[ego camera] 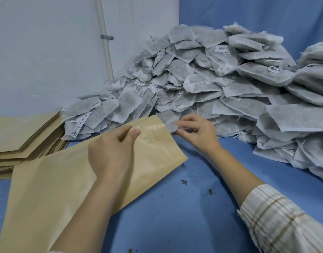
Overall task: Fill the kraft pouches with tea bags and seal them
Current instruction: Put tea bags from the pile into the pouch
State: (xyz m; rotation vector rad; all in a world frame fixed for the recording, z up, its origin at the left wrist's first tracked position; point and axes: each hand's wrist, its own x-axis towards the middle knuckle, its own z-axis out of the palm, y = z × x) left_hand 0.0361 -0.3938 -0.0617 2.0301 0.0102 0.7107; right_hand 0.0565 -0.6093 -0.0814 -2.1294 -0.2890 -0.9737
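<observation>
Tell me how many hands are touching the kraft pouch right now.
1. The left hand holds the kraft pouch near its mouth; the right hand pinches a tea bag beside it.

Flat tan kraft pouch (56, 179) beside heaped grey tea bags (211, 79)

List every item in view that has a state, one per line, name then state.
kraft pouch: lying flat on the blue cloth, mouth end toward the pile, unsealed.
left hand: grips the pouch near its mouth.
right hand: pinches a tea bag at the pouch mouth.
tea bag: held at the mouth, partly in.
tea bag pile: heaped loose behind.
spare pouches: stacked flat at left.
</observation>
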